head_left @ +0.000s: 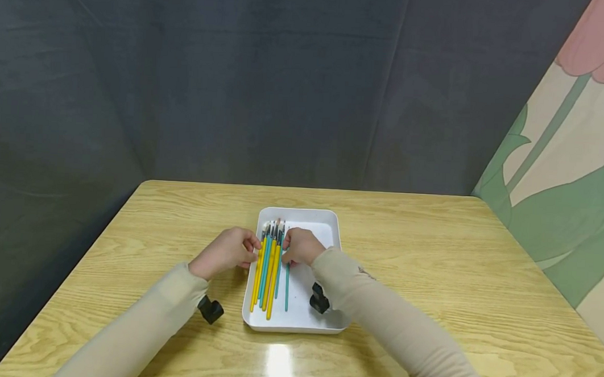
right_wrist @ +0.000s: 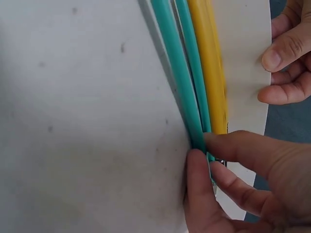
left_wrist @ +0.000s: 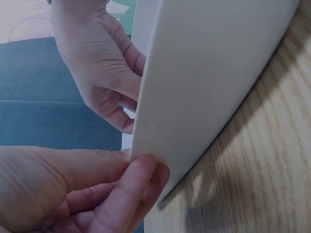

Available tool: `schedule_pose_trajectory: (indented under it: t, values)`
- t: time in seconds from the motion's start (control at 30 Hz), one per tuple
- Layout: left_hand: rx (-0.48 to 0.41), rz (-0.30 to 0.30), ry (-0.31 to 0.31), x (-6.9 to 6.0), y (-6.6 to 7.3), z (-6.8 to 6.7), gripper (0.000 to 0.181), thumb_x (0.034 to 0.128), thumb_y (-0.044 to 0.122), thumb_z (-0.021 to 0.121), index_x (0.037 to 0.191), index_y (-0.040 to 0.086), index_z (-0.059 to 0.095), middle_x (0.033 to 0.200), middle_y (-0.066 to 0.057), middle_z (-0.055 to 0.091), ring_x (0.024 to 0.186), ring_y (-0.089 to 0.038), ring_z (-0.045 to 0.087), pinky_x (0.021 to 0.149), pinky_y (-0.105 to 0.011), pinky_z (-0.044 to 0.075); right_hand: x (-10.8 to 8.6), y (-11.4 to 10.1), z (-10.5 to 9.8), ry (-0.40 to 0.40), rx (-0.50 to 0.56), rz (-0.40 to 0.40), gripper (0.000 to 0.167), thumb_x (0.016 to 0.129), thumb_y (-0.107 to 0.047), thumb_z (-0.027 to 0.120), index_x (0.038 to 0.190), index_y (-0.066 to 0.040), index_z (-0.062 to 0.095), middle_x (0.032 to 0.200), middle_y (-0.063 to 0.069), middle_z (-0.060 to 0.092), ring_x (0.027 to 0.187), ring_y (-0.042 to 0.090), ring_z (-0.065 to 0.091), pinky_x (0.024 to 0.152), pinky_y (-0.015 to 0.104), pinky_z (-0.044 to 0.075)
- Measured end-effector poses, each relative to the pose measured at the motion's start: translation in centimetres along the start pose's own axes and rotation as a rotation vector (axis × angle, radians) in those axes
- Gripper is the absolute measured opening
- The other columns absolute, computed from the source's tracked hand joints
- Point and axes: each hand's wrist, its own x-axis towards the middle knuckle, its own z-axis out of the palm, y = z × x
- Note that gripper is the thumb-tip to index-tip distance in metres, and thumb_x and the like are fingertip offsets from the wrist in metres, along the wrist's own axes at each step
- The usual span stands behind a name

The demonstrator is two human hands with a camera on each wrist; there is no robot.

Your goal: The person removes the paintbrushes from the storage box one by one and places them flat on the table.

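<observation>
A white tray [head_left: 307,320] stands on the table and holds several paintbrushes [head_left: 270,278] with yellow and teal handles, lying side by side along its left half with bristles toward the far end. My left hand [head_left: 229,252] pinches the tray's left rim between thumb and fingers, plainly so in the left wrist view. Inside the tray my right hand [head_left: 303,246] pinches a teal paintbrush [right_wrist: 174,63] near its bristle end. That brush lies slightly right of the others, its bristles mostly hidden by the fingers. A second teal handle and a yellow handle [right_wrist: 206,58] run close beside it.
The wooden table [head_left: 421,263] extends on both sides of the tray. A dark curtain [head_left: 307,86] hangs behind and to the left, and a flower-patterned cloth [head_left: 562,213] hangs at the right. Black cameras [head_left: 211,310] sit on both wrists.
</observation>
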Motion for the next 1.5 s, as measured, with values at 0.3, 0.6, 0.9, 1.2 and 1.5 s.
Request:
schedule_pose_trajectory:
  t: [0.3,0.6,0.9,1.2,1.5]
  values:
    - [0.012,-0.004,0.005,0.0,-0.1,-0.1,0.014,0.0859,0.000,0.068,0.099,-0.001,0.065,0.086,-0.010,0.054,0.071,-0.017,0.058,0.065,-0.027,0.058,0.3,0.3,-0.3,-0.013,0.097,0.037,0.022,0.075,0.006,0.073,0.090,-0.002,0.059,0.085,0.010,0.060,0.059,0.016,0.060,0.058,0.026,0.057]
    - [0.016,-0.004,0.018,0.1,-0.2,0.0,0.014,0.0851,0.000,0.069,0.099,-0.001,0.065,0.086,-0.010,0.054,0.071,-0.018,0.058,0.065,-0.027,0.058,0.3,1.8,-1.5,-0.082,0.377,0.062,0.025,0.082,0.005,0.067,0.105,0.000,0.059,0.080,0.008,0.056,0.063,0.016,0.060,0.063,0.028,0.059]
    - [0.001,0.008,0.023,-0.1,-0.2,0.1,0.015,0.0848,-0.001,0.068,0.100,-0.002,0.065,0.087,-0.011,0.055,0.071,-0.018,0.059,0.065,-0.027,0.058,-1.9,3.2,-6.4,-0.125,0.650,-0.060,0.038,0.090,0.006,0.060,0.127,0.005,0.049,0.094,0.007,0.056,0.079,0.014,0.062,0.082,0.034,0.058]
    - [-0.003,0.022,0.029,-0.2,-0.1,0.2,0.015,0.0848,-0.002,0.068,0.100,-0.002,0.065,0.087,-0.011,0.055,0.071,-0.018,0.059,0.064,-0.027,0.058,-4.9,7.5,-12.0,-0.107,0.717,-0.177,0.044,0.093,0.003,0.057,0.133,0.007,0.040,0.104,0.003,0.056,0.087,0.010,0.063,0.084,0.028,0.057]
    - [-0.006,0.010,0.028,-0.2,-0.1,0.2,0.014,0.0848,-0.001,0.068,0.099,-0.001,0.065,0.087,-0.011,0.055,0.071,-0.018,0.058,0.064,-0.027,0.058,-5.1,11.7,-12.4,-0.080,0.640,-0.121,0.044,0.093,0.002,0.058,0.132,0.010,0.040,0.099,0.001,0.057,0.084,0.008,0.063,0.085,0.030,0.057]
